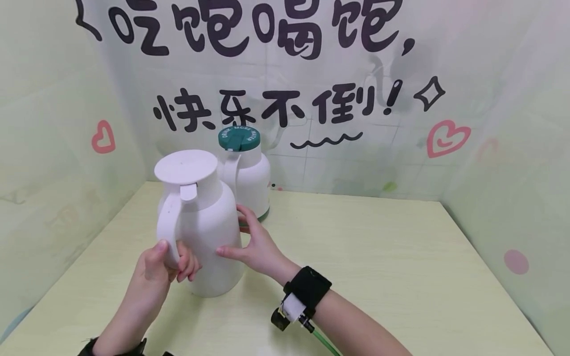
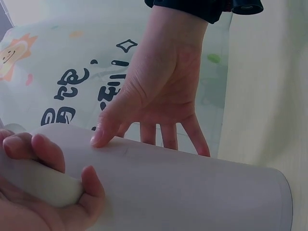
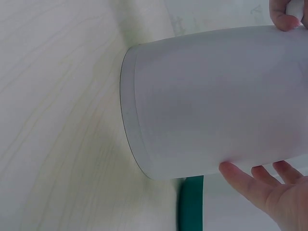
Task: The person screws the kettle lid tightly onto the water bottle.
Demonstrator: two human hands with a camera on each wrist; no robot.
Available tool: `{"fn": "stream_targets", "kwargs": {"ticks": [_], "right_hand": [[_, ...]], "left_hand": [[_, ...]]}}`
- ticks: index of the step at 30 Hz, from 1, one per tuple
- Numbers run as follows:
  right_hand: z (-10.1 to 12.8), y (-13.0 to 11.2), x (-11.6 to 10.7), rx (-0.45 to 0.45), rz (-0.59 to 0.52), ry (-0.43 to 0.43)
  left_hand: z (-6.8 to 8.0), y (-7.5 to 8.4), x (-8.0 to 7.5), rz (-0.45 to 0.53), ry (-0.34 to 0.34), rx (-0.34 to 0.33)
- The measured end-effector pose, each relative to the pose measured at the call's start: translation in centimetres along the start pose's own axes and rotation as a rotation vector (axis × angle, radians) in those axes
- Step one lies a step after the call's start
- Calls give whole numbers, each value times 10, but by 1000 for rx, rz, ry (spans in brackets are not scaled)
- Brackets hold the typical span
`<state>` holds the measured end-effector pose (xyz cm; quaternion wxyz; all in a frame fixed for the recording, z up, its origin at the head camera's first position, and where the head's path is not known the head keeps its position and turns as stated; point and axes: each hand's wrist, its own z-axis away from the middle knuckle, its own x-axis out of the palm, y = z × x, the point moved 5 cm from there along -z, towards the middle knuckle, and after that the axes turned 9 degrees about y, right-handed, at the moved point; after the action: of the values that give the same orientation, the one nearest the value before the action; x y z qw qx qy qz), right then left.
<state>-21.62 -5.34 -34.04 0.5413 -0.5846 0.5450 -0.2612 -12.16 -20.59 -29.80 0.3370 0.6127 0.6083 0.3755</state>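
A large white thermos jug (image 1: 211, 232) with a flat round lid (image 1: 186, 167) stands upright at the left of the table. My left hand (image 1: 162, 264) grips the lower part of its handle (image 1: 168, 222), fingers curled round it. Against the jug's right side rests my right hand (image 1: 258, 249), its thumb and fingers spread and fairly straight. In the left wrist view the right hand (image 2: 166, 91) touches the body with its fingertips; the far ends of several fingers are hidden behind the jug. Whether the base touches the table cannot be told.
Behind the jug stands a smaller white jug (image 1: 254, 180) with a green lid (image 1: 239, 138) and green base, partly hidden. Printed curtains (image 1: 356, 163) close off the back and both sides of the pale wooden table (image 1: 356, 257).
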Motion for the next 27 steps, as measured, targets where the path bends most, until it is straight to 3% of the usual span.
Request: {"fn": "stream_targets", "kwargs": {"ticks": [4,8,18,23,27], "right_hand": [[0,2,0,2,3,-2],[1,3,0,13,8,-9],[9,4,-9,-18,58,-44],[15,7,-18,-28,190,-117],[25,9,-27,-54,311,-197]], "left_hand": [[-1,2,-1,-40,-51,-8],[0,-1,-5,-35,-53,-30],[7,-1,-16,-87,75,-29],[8,8,-22,-206,167,-34],[9,8,-25,-247,199,-47]]}}
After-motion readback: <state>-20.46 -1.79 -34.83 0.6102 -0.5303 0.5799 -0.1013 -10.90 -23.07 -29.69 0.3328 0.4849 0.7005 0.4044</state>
